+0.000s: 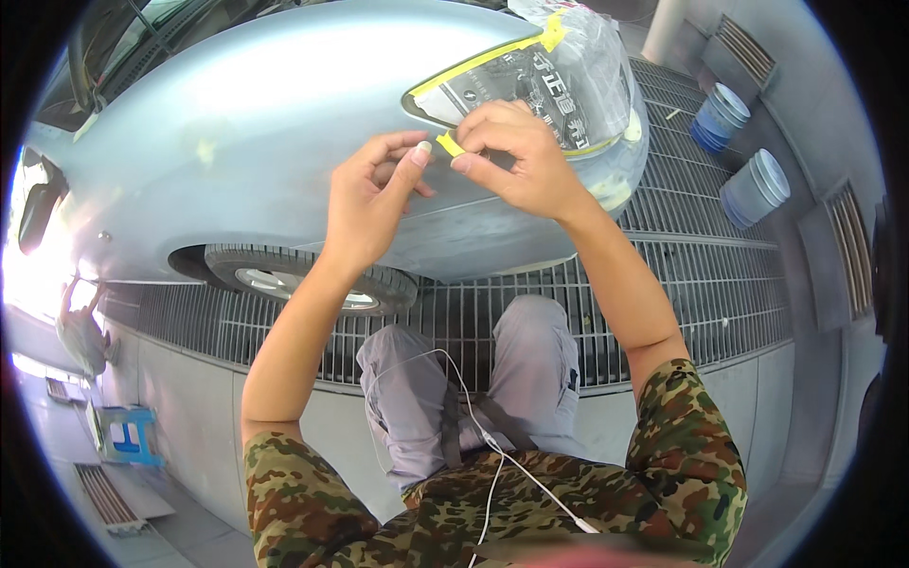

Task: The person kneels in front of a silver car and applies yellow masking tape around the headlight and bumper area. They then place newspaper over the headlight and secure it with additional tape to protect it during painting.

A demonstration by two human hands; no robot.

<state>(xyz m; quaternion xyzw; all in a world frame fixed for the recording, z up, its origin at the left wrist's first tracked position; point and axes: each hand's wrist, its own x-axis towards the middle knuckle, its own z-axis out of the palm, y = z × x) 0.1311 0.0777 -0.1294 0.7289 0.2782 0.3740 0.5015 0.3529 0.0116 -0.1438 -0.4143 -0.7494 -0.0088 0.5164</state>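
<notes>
My right hand [521, 156] pinches a short strip of yellow masking tape [449, 144] between thumb and fingertips. Just left of it, my left hand [374, 204] has its thumb and index fingertips together, the other fingers curled; whatever may be between them is hidden. Both hands are in front of a silver-blue car fender [284, 114]. Behind them, the headlight area is covered with a dark printed sheet [511, 85], edged by yellow tape [478, 59]. Clear plastic film [601, 57] is bunched over its far right part.
Below the fender is a wheel [312, 275], over a metal floor grating [682, 189]. Two buckets [755, 189] stand at the right near the wall vents [850, 248]. A person [83, 331] works at the far left, near a blue stool [133, 435]. A white cable [488, 437] hangs across my lap.
</notes>
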